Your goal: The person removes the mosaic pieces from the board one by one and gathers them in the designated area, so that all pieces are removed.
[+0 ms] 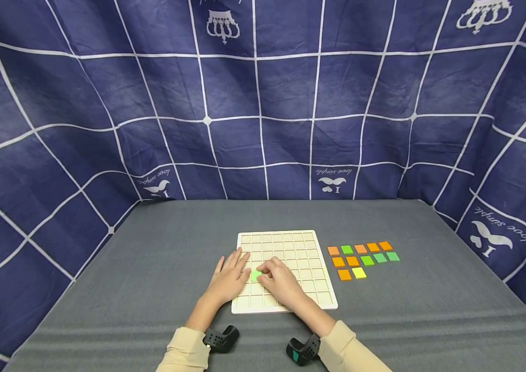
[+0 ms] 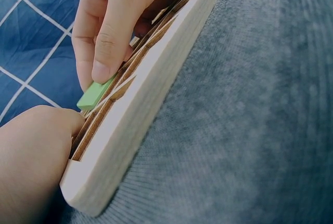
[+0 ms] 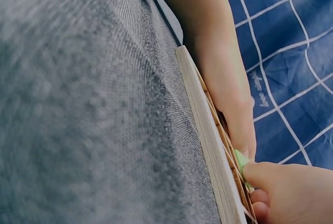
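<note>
A pale wooden board (image 1: 307, 258) with a grid of square recesses lies on the table. My right hand (image 1: 283, 284) is over its lower left part and pinches a light green square tile (image 1: 255, 275) between thumb and fingers. In the left wrist view the thumb presses on the near side of the green tile (image 2: 93, 97), which is slightly tilted at the grid. My left hand (image 1: 229, 279) rests on the board's left side, fingers straight and spread, close beside the tile. The right wrist view shows the tile's edge (image 3: 240, 159) between both hands.
Right of the board, loose square tiles lie in three rows: orange tiles (image 1: 338, 262), green tiles (image 1: 367, 261) and a yellow tile (image 1: 359, 273). Grey cloth (image 1: 165, 248) covers the table. A blue checked curtain (image 1: 286, 139) encloses the back and sides.
</note>
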A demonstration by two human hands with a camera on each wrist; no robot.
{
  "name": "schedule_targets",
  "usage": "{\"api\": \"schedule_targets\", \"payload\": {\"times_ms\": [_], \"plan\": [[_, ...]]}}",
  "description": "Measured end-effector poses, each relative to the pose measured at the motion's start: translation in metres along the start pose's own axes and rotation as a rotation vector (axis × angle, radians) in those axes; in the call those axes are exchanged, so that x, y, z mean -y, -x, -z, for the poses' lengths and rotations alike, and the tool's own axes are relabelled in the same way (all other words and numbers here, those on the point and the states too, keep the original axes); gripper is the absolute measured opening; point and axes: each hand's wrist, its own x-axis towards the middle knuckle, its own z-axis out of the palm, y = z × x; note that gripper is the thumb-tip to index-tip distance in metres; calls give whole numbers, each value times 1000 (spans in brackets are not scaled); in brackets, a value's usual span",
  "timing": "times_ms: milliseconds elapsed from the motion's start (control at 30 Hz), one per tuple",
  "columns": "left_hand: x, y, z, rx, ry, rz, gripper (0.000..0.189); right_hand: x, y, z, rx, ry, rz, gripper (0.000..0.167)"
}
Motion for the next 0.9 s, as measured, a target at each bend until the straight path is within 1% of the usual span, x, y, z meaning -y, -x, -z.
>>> {"api": "schedule_targets", "payload": {"times_ms": [300, 433, 533, 667, 800, 900], "plan": [[0, -1, 0, 2, -1, -1, 48, 1, 0, 2, -13, -65, 6, 13], [0, -1, 0, 6, 5, -2, 48, 3, -2, 8, -6, -127, -13, 11], [1, -1, -2, 4, 7, -1, 48, 4, -3, 16, -12, -180, -50, 11], [1, -1, -3, -2, 10, 3, 48, -1, -1, 27, -18, -206, -90, 11], [1, 0, -2, 3, 11, 2, 49, -12, 6, 41, -34, -203, -137, 11], [1, 1, 0, 7, 15, -6, 49, -24, 14, 56, -52, -191, -185, 11]]}}
